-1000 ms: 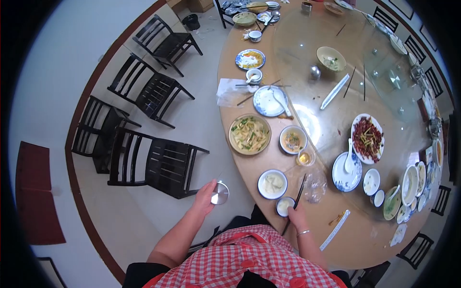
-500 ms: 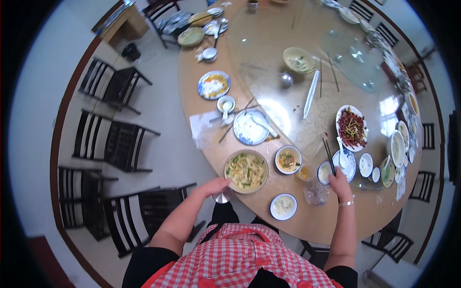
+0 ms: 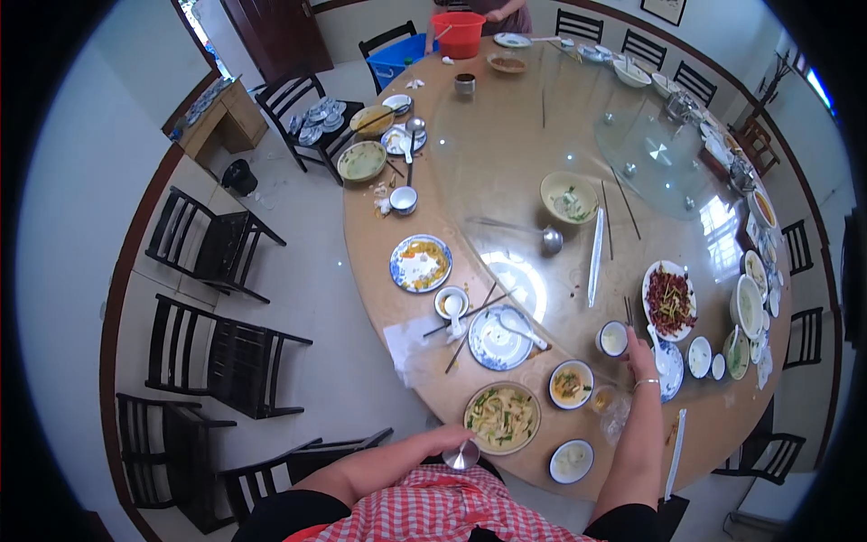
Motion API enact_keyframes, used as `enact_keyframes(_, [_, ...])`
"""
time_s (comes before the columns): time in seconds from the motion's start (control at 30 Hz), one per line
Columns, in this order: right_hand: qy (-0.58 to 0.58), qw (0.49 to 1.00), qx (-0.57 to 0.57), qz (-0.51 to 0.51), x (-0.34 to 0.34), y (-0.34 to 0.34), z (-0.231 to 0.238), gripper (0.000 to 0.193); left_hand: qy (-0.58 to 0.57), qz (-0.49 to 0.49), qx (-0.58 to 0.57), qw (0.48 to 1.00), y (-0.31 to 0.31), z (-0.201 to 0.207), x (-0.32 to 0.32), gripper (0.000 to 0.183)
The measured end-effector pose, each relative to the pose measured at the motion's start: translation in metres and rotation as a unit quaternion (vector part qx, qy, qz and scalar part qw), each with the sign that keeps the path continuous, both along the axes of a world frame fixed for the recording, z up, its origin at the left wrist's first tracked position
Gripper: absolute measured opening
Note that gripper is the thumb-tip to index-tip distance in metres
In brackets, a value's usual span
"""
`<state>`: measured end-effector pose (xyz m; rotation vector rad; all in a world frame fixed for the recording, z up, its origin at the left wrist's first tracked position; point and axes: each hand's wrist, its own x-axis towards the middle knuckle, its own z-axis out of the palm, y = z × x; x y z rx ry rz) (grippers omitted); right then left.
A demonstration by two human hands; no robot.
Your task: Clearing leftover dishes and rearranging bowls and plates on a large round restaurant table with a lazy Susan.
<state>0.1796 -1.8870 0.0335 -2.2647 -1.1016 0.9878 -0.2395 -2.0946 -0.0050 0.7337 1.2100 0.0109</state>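
My left hand (image 3: pixel 449 440) is closed at the near rim of a large bowl (image 3: pixel 503 418) of pale food with green pieces. Under its fingers hangs a shiny metal ladle (image 3: pixel 461 455), whose handle is hidden. Over the table, my right hand (image 3: pixel 641 358) grips a small white bowl (image 3: pixel 612 339) with pale contents. Dark chopsticks (image 3: pixel 629 309) stick out past the same hand's fingers. Beside that hand lie a blue-patterned plate (image 3: pixel 669 372) with a white spoon and an oval dish of red chillies (image 3: pixel 670 301). Nearer me are a bowl of orange-tinged leftovers (image 3: pixel 571 385) and a white bowl (image 3: pixel 572 462).
A glass turntable (image 3: pixel 578 117) covers the table's middle, with a ladle (image 3: pixel 552 239) and loose chopsticks on it. Used plates and bowls line both sides. Dark chairs (image 3: pixel 221 357) stand at left. Across the table, another person's hand (image 3: pixel 493 16) is by a red bucket (image 3: pixel 458 34).
My right hand has carried the small bowl away from the cup beside it, towards the chilli dish. The view has tilted up, bringing the red bucket and the other person into sight.
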Motion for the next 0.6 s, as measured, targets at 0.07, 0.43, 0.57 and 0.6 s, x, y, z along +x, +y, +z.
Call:
enact_keyframes(0.07, [-0.060,0.998,-0.009,-0.002,0.043,-0.015,-0.014,0.063,-0.017,-0.021,-0.033,0.999,0.003,-0.004,0.008,0.035])
enact_keyframes(0.43, [-0.139,0.961,0.222,0.087,-0.029,-0.042,0.090,0.027,0.023,-0.088,-0.026,0.995,0.083,0.005,-0.018,0.033])
enact_keyframes(0.57, [-0.097,0.983,0.153,-0.002,0.002,-0.120,0.077,0.017,0.019,-0.086,-0.046,0.995,0.110,0.029,-0.008,0.027])
enact_keyframes(0.6, [-0.097,0.984,0.151,-0.013,0.008,-0.143,0.072,0.017,0.014,-0.071,-0.053,0.996,0.119,0.038,-0.004,0.028])
